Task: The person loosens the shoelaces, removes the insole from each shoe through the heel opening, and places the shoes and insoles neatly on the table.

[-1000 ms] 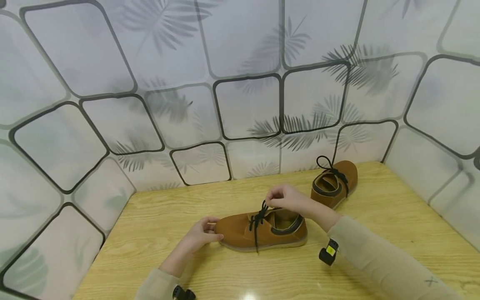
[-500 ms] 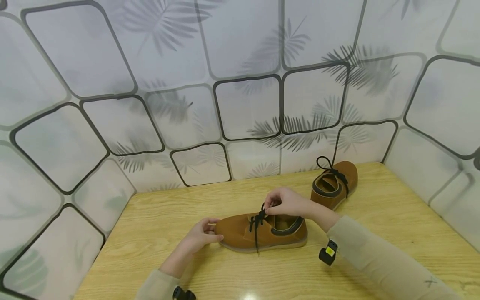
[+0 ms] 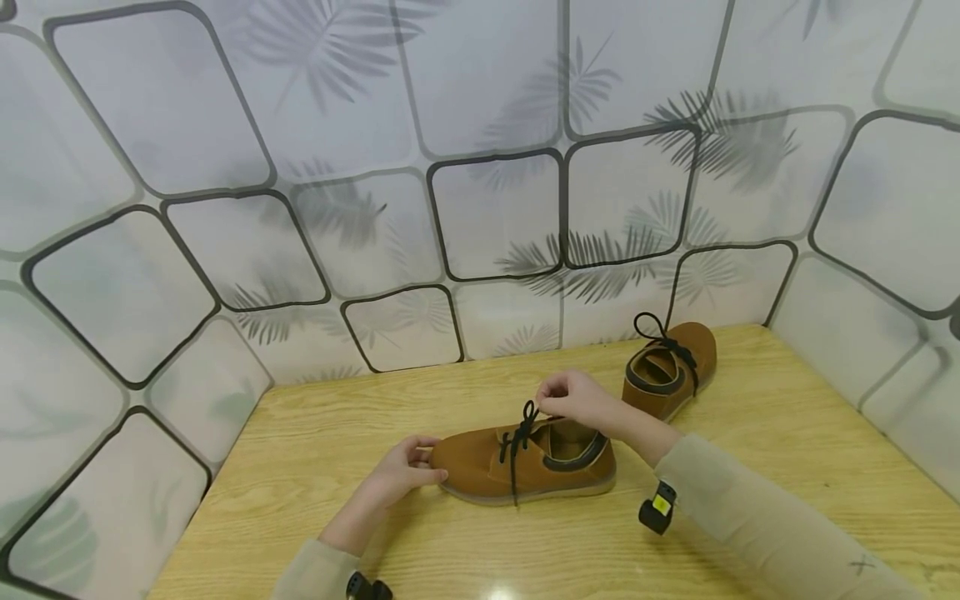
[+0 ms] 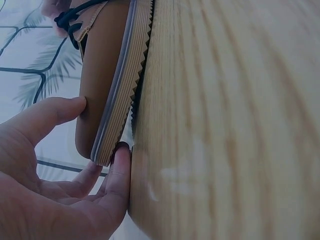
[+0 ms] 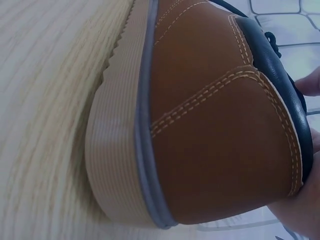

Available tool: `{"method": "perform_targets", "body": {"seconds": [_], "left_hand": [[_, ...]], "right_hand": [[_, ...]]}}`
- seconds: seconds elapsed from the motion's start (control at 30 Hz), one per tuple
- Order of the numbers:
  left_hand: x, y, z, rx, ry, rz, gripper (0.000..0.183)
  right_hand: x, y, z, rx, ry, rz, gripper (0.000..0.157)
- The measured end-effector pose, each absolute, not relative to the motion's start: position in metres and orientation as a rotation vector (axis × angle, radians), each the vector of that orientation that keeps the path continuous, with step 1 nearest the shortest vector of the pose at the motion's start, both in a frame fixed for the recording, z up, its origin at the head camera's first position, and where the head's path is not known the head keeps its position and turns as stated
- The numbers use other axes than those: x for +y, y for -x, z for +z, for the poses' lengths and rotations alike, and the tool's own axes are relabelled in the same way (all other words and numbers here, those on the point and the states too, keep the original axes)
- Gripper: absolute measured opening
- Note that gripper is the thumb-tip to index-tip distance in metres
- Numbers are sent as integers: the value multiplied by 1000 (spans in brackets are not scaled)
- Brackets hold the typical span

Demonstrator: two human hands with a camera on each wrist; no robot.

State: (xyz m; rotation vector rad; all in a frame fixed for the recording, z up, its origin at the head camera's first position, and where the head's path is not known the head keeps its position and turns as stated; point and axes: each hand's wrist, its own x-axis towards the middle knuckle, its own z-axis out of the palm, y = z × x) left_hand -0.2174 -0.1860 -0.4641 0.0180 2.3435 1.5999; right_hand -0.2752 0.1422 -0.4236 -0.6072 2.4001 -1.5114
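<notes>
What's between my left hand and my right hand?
In the head view, the front of the nearer brown shoe lies there: toe at your left hand, black laces by your right hand.

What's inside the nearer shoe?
In the nearer shoe, only brownish lining shows. Toward the front, the upper covers the inside, so anything there can't be seen.

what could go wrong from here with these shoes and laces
The left hand holds the nearer brown lace-up shoe only at its toe, so a sharp tug on the black shoelace might swing it. The right hand is right by the lace; pulling the wrong strand could tighten the knot. The other lace-up shoe sits just beyond that wrist and might get bumped.
</notes>
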Motion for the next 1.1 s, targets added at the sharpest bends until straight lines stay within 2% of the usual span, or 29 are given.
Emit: {"method": "perform_targets", "body": {"seconds": [0.3, 0.5, 0.83, 1.1], "left_hand": [[-184, 218, -462, 2344, -40, 1596, 58], [-185, 219, -464, 2351, -37, 1588, 59], [-186, 220, -466, 2347, -72, 1593, 60], [-184, 219, -465, 2351, -53, 1592, 59]], "right_hand": [[143, 272, -422, 2342, 508, -1641, 23], [142, 273, -420, 2321, 619, -1567, 13], [142, 277, -423, 2341, 850, -1370, 6], [141, 275, -423, 2376, 853, -1342, 7]]}}
